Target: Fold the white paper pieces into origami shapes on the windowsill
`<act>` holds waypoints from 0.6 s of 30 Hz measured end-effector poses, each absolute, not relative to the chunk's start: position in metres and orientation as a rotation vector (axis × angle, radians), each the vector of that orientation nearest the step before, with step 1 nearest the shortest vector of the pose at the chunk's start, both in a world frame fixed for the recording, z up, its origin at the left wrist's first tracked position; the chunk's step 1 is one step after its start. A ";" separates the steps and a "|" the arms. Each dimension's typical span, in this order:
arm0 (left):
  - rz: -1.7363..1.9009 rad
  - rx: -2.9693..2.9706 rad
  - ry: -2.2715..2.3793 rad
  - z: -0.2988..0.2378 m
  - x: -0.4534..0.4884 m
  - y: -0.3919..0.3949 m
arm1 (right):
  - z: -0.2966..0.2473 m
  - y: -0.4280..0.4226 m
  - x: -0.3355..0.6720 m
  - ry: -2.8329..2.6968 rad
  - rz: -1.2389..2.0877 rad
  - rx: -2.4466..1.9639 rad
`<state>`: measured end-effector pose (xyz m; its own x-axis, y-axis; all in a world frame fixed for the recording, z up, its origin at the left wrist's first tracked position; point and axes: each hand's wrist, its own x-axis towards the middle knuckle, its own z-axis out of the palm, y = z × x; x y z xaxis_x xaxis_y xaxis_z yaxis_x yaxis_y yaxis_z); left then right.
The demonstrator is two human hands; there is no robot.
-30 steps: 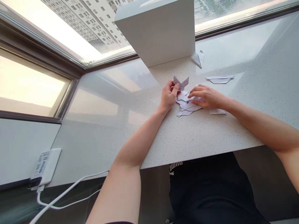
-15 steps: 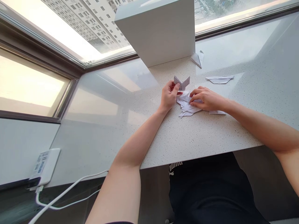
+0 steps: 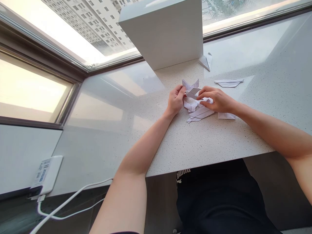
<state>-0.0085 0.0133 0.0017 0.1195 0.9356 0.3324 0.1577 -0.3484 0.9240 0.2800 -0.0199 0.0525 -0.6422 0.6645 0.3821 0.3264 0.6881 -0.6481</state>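
A V-shaped folded paper piece (image 3: 193, 84) stands up in my left hand (image 3: 175, 99), pinched between thumb and fingers. My right hand (image 3: 215, 99) grips a second folded paper strip (image 3: 193, 92) by its right end and holds it just in front of the first; whether the two touch I cannot tell. Below both hands lies a loose pile of white folded papers (image 3: 200, 112) on the speckled countertop (image 3: 207, 139). Something small and red shows by my left fingertips, too little of it to name.
A folded paper strip (image 3: 229, 83) lies to the right, and a pointed folded paper (image 3: 206, 61) sits beside a large white box-like block (image 3: 165, 39). Another flat paper (image 3: 226, 116) is under my right wrist. A white charger (image 3: 50, 174) with cables is at lower left, windows behind.
My right hand has lifted a folded paper strip from the pile and brought it up to the piece in my left hand. My left hand has barely moved.
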 end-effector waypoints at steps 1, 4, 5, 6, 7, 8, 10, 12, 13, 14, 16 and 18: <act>1.293 1.635 1.063 0.002 -0.007 0.013 | 0.050 -0.018 0.281 -2.262 0.672 -0.748; 1.274 1.613 1.024 0.005 -0.004 0.010 | 0.044 -0.013 0.281 -2.201 0.568 -0.713; 1.266 1.615 1.020 0.006 -0.003 0.008 | 0.043 -0.011 0.281 -2.186 0.550 -0.705; 1.256 1.622 1.019 0.008 -0.003 0.007 | 0.042 -0.010 0.281 -2.172 0.536 -0.702; 1.245 1.633 1.017 0.010 -0.003 0.006 | 0.042 -0.009 0.281 -2.159 0.526 -0.707; 1.232 1.648 1.014 0.012 -0.003 0.005 | 0.042 -0.009 0.281 -2.145 0.519 -0.719; 1.203 1.681 1.002 0.015 -0.003 0.002 | 0.043 -0.009 0.281 -2.114 0.507 -0.759; 1.169 1.704 0.986 0.018 -0.004 0.000 | 0.043 -0.010 0.281 -2.081 0.497 -0.797; 1.150 1.711 0.976 0.020 -0.004 -0.002 | 0.042 -0.010 0.281 -2.068 0.489 -0.809; 1.131 1.717 0.964 0.021 -0.004 -0.004 | 0.041 -0.010 0.281 -2.055 0.478 -0.817; 1.094 1.725 0.940 0.021 -0.003 -0.007 | 0.038 -0.009 0.280 -2.039 0.454 -0.832; 1.079 1.734 0.938 0.019 -0.002 -0.008 | 0.035 -0.008 0.279 -2.033 0.446 -0.855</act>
<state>-0.0024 -0.0083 0.0195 0.3423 0.8979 0.2766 0.1490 -0.3426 0.9276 0.2789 -0.0082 0.0348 -0.3930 0.7131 0.5805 0.4049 0.7010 -0.5871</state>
